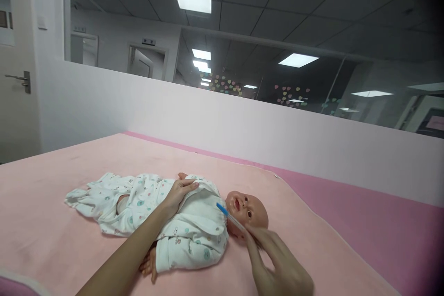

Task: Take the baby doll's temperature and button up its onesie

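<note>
Beside the doll's head (pixel 248 210), right hand (pixel 277 263) pinches a thermometer (pixel 231 218), blue tip toward its chest.

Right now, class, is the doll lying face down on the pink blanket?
No, the doll lies on its back on the pink blanket, its face turned up, with the left hand resting on its chest.

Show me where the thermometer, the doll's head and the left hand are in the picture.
thermometer (pixel 229 218): head view, on the clear shaft near its blue tip.
doll's head (pixel 251 210): head view, on the cheek.
left hand (pixel 180 193): head view, on the back of the hand.
</note>
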Tool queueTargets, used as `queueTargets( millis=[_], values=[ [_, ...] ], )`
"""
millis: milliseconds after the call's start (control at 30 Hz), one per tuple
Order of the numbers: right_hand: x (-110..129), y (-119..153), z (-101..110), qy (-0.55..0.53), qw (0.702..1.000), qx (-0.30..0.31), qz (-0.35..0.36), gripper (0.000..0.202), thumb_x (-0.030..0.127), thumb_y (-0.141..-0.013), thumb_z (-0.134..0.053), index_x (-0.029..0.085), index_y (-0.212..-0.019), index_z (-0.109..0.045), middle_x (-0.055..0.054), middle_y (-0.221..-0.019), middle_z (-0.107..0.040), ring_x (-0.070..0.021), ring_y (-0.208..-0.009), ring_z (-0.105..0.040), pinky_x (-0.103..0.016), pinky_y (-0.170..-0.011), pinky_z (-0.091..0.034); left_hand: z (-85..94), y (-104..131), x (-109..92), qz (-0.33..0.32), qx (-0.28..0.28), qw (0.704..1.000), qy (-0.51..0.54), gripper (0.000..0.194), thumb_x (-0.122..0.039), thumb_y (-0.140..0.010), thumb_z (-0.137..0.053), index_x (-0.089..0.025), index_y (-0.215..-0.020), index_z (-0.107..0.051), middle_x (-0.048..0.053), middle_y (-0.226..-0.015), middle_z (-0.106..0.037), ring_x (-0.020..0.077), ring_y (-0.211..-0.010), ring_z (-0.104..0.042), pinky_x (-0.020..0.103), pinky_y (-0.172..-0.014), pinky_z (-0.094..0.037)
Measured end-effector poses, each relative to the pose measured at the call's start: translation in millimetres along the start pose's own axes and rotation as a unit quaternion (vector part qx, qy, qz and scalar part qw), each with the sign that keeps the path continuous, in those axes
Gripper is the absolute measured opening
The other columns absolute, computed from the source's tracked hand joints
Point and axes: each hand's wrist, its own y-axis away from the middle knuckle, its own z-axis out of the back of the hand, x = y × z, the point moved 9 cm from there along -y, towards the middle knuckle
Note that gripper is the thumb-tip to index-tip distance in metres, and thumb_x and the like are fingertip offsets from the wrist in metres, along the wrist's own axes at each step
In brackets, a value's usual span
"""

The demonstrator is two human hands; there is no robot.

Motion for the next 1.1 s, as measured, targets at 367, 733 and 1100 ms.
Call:
queueTargets(
  millis=[367,733,1100],
  values=[
    [-9,-35,-165,0.097,0.956,0.273,-0.044,0.022,0.001,-0.074,-0.044,0.017,-0.089,-0.049,-0.004,-0.087,-0.050,-0.0071,-0.055,-0.049,-0.020,-0.043,-0.025,-8.6,4,-8,-0.023,0.033,0.999,0.004,0.039,-0.036,-0.065,-0.067,-0.010,-0.093,-0.067,0.009,-0.081,-0.067,0.0199,-0.079,-0.060,0.029,-0.076,-0.045],
    [-26,-25,-231,0.186,0.898,0.389,-0.084,0.030,-0.001,-0.078,-0.031,0.015,-0.099,-0.044,-0.009,-0.092,-0.045,-0.0127,-0.062,-0.058,-0.021,-0.048,-0.036,-7.9,-1,-7,-0.079,0.014,0.984,-0.162,0.039,-0.042,-0.067,-0.063,-0.011,-0.091,-0.068,0.009,-0.086,-0.068,0.0216,-0.085,-0.059,0.029,-0.076,-0.045],
    [-7,-45,-173,0.132,0.904,0.395,-0.096,0.062,-0.004,-0.069,-0.038,0.012,-0.128,-0.028,-0.015,-0.104,-0.048,-0.0240,-0.092,-0.054,-0.027,-0.065,-0.040,-9.3,-3,-2,-0.066,0.005,0.980,-0.186,0.033,-0.040,-0.064,-0.065,-0.012,-0.081,-0.067,0.009,-0.079,-0.067,0.0184,-0.074,-0.060,0.025,-0.066,-0.044]
  ],
)
